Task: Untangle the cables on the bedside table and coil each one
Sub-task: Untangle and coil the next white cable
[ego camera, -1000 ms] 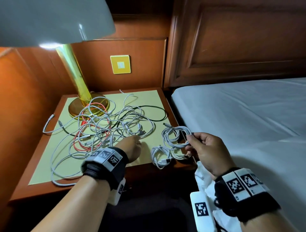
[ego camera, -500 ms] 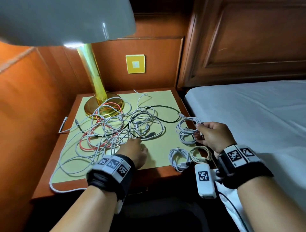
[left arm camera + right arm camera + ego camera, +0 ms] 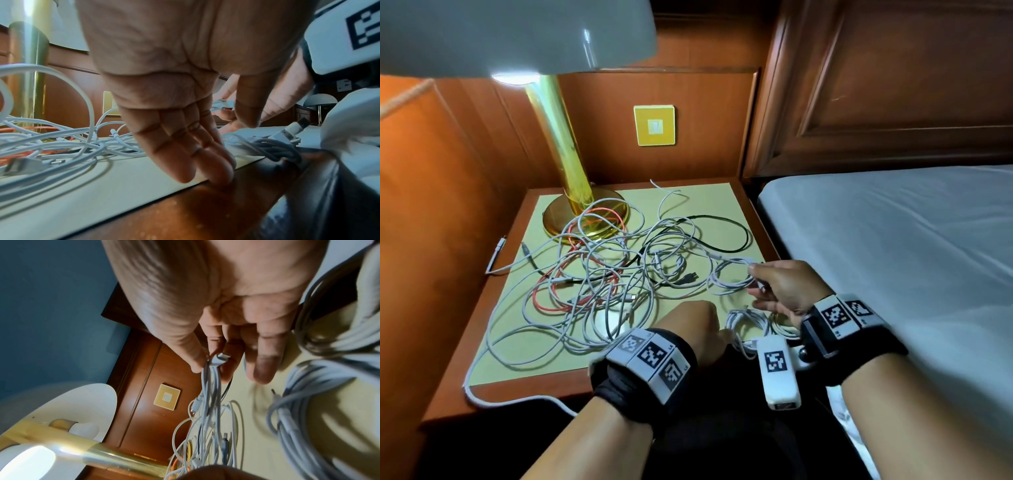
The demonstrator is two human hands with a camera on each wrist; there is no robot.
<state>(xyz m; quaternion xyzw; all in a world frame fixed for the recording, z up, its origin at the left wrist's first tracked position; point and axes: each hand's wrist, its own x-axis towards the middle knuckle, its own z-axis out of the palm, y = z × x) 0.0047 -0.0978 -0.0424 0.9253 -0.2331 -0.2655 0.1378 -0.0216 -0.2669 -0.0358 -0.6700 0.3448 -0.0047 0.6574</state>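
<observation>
1. No brand names or readable words appear. Black-and-white square code markers sit on both wristbands [image 3: 650, 356] and on a white device [image 3: 779, 371] at the right wrist.
2. The right hand [image 3: 786, 284] pinches a coiled white cable [image 3: 732, 275] between thumb and forefinger, its metal plug at the fingertips, at the table's right edge.
3. The left hand [image 3: 693, 329] has straight, relaxed fingers [image 3: 213, 162]; their tips touch the table's front edge and hold nothing.
4. A tangle of cables [image 3: 592, 284], white, orange and black, sprawls across the bedside table [image 3: 493, 387], which has a pale yellow top inside a wooden rim.
5. Two coiled bundles [image 3: 748, 325] lie near the front right corner.
6. A brass lamp [image 3: 585, 219] stands at the back left, with a yellow wall switch [image 3: 654, 125] on wood panelling behind.
7. A bed with a white sheet [image 3: 893, 240] lies to the right.
</observation>
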